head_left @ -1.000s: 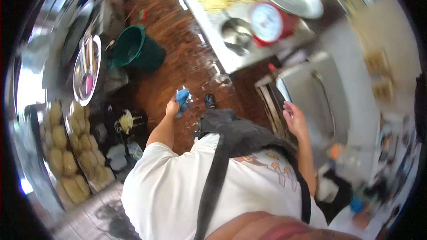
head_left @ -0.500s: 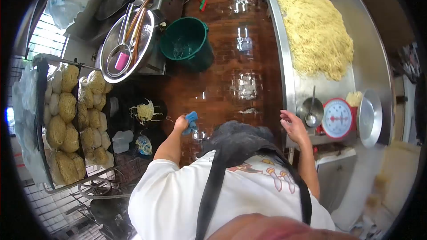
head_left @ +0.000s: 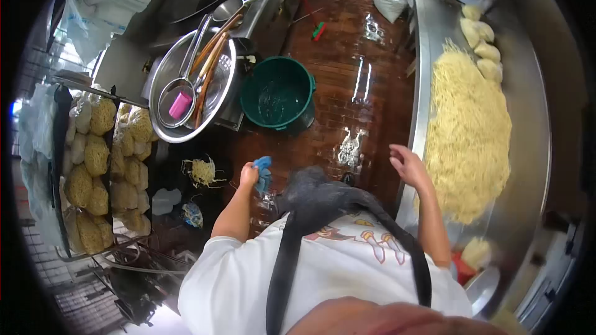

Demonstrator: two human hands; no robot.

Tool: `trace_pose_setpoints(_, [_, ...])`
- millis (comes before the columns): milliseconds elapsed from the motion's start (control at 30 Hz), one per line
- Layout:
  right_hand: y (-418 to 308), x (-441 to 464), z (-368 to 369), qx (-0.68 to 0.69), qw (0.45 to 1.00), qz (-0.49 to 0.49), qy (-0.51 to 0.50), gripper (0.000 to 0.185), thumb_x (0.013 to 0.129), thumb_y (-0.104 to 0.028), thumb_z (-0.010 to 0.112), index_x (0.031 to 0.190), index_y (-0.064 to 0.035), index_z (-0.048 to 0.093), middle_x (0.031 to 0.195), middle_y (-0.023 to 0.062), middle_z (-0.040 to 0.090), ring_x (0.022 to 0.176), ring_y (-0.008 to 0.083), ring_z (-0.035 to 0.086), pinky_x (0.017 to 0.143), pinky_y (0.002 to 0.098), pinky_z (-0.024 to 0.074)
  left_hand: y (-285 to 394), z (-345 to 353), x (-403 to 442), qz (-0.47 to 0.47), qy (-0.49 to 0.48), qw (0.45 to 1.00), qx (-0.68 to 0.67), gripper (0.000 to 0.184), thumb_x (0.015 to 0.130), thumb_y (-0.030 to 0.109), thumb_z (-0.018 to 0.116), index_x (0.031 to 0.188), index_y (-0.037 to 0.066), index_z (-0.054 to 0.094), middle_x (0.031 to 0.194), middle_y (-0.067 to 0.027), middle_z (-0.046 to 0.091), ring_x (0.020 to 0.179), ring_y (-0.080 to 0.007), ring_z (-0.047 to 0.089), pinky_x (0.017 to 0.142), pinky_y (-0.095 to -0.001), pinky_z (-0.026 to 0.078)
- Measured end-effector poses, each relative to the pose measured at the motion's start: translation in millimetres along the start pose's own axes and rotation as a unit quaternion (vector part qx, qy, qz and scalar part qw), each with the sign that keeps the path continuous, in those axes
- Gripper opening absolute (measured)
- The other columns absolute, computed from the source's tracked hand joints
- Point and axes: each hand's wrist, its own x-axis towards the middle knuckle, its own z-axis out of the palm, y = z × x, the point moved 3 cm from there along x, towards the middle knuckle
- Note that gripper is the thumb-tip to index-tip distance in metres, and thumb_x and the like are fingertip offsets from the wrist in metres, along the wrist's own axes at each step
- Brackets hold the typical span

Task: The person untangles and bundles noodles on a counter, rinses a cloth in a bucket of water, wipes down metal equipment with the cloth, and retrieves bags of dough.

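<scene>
My left hand [head_left: 249, 175] is closed around a crumpled blue cloth [head_left: 263, 174], held in the air over the wet floor. My right hand [head_left: 406, 165] hangs in front of the steel table's near edge, fingers loosely bent and apart, with nothing in it. Just to its right, a large heap of yellow noodles [head_left: 469, 130] spreads over the steel table [head_left: 528, 142]. Below the heap, my right arm partly hides a red scale [head_left: 462, 268], and a round metal pan [head_left: 483, 288] lies beside it.
A green bucket [head_left: 310, 102] stands on the wet brick floor [head_left: 335, 37]. Left of it, a steel basin [head_left: 162, 62] holds a strainer, wooden sticks and a pink item. Bagged noodles [head_left: 79, 186] fill a rack at far left. A broom [head_left: 319, 31] and white bags [head_left: 390, 1] lie ahead.
My view has moved forward along the steel table, so the noodle heap is now beside my right hand and the scale has slipped behind my arm. The blue cloth stays in my left hand.
</scene>
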Motion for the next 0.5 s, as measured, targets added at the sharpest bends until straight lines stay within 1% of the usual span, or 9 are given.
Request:
trace_pose_setpoints(33, [-25,45,-9,-0.032,0.998,-0.050,-0.022,0.035,0.091,-0.011,0.063,0.125,-0.0034,0.059,0.111,0.0175,0.067,0.102,0.0324,0.065,0.090,0.0385,0.0518,7,-3,9,-0.030,0.030,0.999,-0.026,0.031,0.087,0.022,0.065,0.111,0.002,0.067,0.105,-0.0239,0.069,0.103,-0.0379,0.066,0.090,-0.0440,0.051])
trace_pose_setpoints(67, [-45,81,-13,-0.014,0.997,-0.052,-0.062,0.037,0.091,-0.013,0.063,0.126,-0.0040,0.058,0.116,0.0184,0.065,0.105,0.0352,0.063,0.092,0.0396,0.0509,20,-6,16,-0.040,0.062,0.995,-0.063,0.031,0.087,0.022,0.065,0.110,0.001,0.067,0.105,-0.0237,0.069,0.102,-0.0377,0.066,0.089,-0.0436,0.051])
trace_pose_setpoints(133, [-74,146,-15,-0.067,0.987,-0.108,-0.099,0.038,0.091,-0.012,0.065,0.127,-0.0040,0.058,0.119,0.0167,0.065,0.110,0.0310,0.064,0.095,0.0384,0.0504,49,-9,39,-0.061,0.119,0.983,-0.124,0.032,0.087,0.020,0.066,0.111,-0.001,0.066,0.103,-0.0229,0.070,0.099,-0.0370,0.067,0.087,-0.0422,0.051])
trace_pose_setpoints(233, [-92,231,-12,-0.082,0.977,-0.117,-0.155,0.046,0.089,-0.011,0.068,0.132,-0.0053,0.054,0.123,0.0158,0.063,0.114,0.0290,0.062,0.099,0.0384,0.0488,113,2,105,-0.044,0.103,0.981,-0.157,0.033,0.088,0.020,0.066,0.113,-0.001,0.066,0.103,-0.0207,0.071,0.098,-0.0346,0.068,0.087,-0.0414,0.051])
trace_pose_setpoints(300, [-96,276,-13,-0.071,0.978,-0.090,-0.173,0.056,0.086,-0.011,0.071,0.138,-0.0068,0.049,0.125,0.0159,0.062,0.117,0.0293,0.061,0.101,0.0388,0.0476,175,21,159,-0.020,0.000,0.922,-0.386,0.035,0.088,0.019,0.067,0.116,-0.002,0.064,0.105,-0.0178,0.071,0.099,-0.0288,0.068,0.087,-0.0385,0.051])
trace_pose_setpoints(367, [-97,313,-17,-0.053,0.985,-0.060,-0.153,0.069,0.084,-0.012,0.074,0.145,-0.0085,0.042,0.127,0.0161,0.061,0.119,0.0298,0.059,0.102,0.0390,0.0466,248,44,215,0.046,-0.002,0.951,-0.306,0.025,0.093,0.010,0.061,0.115,-0.001,0.063,0.102,-0.0068,0.069,0.095,-0.0165,0.063,0.086,-0.0330,0.050])
trace_pose_setpoints(400, [-87,333,-19,-0.052,0.983,-0.061,-0.165,0.092,0.079,-0.012,0.079,0.154,-0.0119,0.025,0.138,0.0181,0.052,0.126,0.0318,0.053,0.106,0.0406,0.0438,314,30,225,0.065,-0.063,0.923,-0.374,0.025,0.093,0.011,0.063,0.114,0.000,0.063,0.104,-0.0071,0.069,0.096,-0.0163,0.063,0.086,-0.0328,0.050])
trace_pose_setpoints(433, [-85,349,-26,-0.048,0.989,-0.063,-0.125,0.096,0.078,-0.011,0.080,0.155,-0.0120,0.022,0.141,0.0187,0.048,0.128,0.0325,0.051,0.107,0.0413,0.0429,385,9,222,0.080,-0.127,0.885,-0.440,0.025,0.092,0.012,0.065,0.114,0.000,0.063,0.106,-0.0073,0.068,0.097,-0.0162,0.062,0.086,-0.0327,0.050])
trace_pose_setpoints(500, [-84,382,-42,-0.037,0.996,-0.069,-0.048,0.104,0.076,-0.011,0.082,0.157,-0.0124,0.016,0.148,0.0199,0.041,0.133,0.0339,0.047,0.109,0.0426,0.0409,479,15,250,0.177,-0.211,0.875,-0.399,0.026,0.090,0.014,0.068,0.113,0.000,0.064,0.108,-0.0070,0.068,0.099,-0.0156,0.062,0.087,-0.0329,0.050])
